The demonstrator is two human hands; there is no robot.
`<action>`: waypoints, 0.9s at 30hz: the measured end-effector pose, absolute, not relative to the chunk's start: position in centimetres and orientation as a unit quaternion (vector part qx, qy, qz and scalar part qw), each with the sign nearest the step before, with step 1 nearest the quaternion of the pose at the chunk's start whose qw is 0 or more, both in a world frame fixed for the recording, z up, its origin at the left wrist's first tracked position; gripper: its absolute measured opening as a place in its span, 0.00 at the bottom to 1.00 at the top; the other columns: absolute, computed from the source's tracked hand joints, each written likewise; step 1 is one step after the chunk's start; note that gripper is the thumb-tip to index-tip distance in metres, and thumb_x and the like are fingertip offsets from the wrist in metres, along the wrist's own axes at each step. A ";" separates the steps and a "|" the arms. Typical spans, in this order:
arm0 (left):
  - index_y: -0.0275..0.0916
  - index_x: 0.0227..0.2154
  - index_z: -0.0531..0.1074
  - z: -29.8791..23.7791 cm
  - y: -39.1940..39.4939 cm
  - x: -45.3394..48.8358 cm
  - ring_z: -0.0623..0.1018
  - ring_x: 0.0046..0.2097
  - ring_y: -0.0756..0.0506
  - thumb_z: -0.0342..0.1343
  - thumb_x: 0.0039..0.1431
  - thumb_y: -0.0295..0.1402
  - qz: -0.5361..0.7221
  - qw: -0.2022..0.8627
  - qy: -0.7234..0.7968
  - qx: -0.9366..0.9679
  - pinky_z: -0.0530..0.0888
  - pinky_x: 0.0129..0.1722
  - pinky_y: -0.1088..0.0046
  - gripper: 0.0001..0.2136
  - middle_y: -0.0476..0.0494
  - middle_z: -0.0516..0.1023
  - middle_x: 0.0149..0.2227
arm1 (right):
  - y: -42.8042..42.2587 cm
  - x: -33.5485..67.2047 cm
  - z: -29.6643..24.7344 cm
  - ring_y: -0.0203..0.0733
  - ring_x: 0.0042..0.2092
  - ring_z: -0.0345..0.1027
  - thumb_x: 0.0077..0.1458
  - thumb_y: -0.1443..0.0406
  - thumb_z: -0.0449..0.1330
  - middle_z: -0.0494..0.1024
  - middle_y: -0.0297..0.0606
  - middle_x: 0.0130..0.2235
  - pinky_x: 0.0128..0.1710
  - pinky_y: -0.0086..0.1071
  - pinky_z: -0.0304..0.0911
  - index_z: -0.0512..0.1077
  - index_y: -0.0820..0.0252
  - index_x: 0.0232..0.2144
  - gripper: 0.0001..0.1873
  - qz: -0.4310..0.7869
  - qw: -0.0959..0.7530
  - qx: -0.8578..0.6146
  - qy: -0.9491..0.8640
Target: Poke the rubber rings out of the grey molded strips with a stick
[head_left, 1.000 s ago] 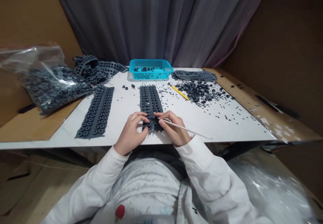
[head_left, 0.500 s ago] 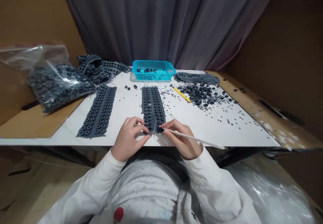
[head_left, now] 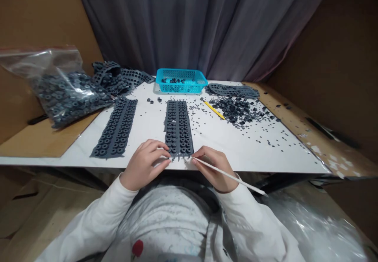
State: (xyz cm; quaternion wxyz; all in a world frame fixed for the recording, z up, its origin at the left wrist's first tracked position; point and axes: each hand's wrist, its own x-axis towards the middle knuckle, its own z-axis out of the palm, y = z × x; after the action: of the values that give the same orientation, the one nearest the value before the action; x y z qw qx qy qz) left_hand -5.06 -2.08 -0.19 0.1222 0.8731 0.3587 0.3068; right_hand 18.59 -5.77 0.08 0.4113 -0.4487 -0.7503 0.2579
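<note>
A dark grey rubber sheet of ring-shaped parts [head_left: 178, 126] lies flat on the white table [head_left: 147, 128], its near end at the table's front edge. My left hand [head_left: 144, 164] pinches that near end with thumb and forefinger. My right hand [head_left: 213, 167] holds a thin white stick [head_left: 233, 176], its tip touching the sheet's near right corner, fingers also on the sheet's edge.
A second rubber sheet [head_left: 115, 129] lies to the left. A plastic bag of grey rings [head_left: 63, 93] and heaped sheets [head_left: 118, 77] sit at the back left. A blue basket [head_left: 180, 80], a yellow pencil [head_left: 214, 110], loose rings [head_left: 236, 110] and another sheet [head_left: 233, 91] lie behind.
Both hands have drawn back toward the table's front edge. The sheet's near end, bunched up between the fingers a second ago, now lies flat.
</note>
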 end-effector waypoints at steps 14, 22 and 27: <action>0.39 0.32 0.75 -1.5 -0.4 -2.9 0.70 0.40 0.42 0.58 0.52 0.30 0.325 0.192 0.453 0.808 0.69 0.41 0.64 0.04 0.46 0.70 0.33 | -3.3 15.0 -1.5 0.44 0.41 0.74 0.53 0.66 0.62 0.79 0.43 0.38 0.43 0.37 0.69 0.74 0.59 0.28 0.02 0.317 0.506 -0.444 -0.668; 0.38 0.31 0.75 -1.6 -0.2 -3.0 0.70 0.38 0.44 0.56 0.55 0.29 0.332 0.198 0.436 0.813 0.68 0.37 0.67 0.03 0.46 0.70 0.32 | -3.3 15.5 -1.9 0.46 0.47 0.74 0.55 0.65 0.61 0.80 0.44 0.43 0.49 0.41 0.67 0.73 0.59 0.32 0.03 0.385 0.473 -0.415 -0.675; 0.38 0.30 0.73 -1.5 -0.2 -2.9 0.70 0.39 0.44 0.56 0.56 0.29 0.342 0.213 0.441 0.802 0.68 0.38 0.68 0.02 0.46 0.70 0.32 | -3.4 15.5 -1.9 0.45 0.47 0.74 0.56 0.64 0.61 0.79 0.44 0.44 0.48 0.39 0.68 0.72 0.59 0.32 0.04 0.400 0.481 -0.414 -0.661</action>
State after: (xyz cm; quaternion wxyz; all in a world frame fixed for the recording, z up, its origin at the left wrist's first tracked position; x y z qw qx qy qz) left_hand -2.86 -0.15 -1.52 0.2134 0.8019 0.4406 0.3424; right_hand 15.51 -3.39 -1.93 0.4815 -0.4142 -0.6605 0.4005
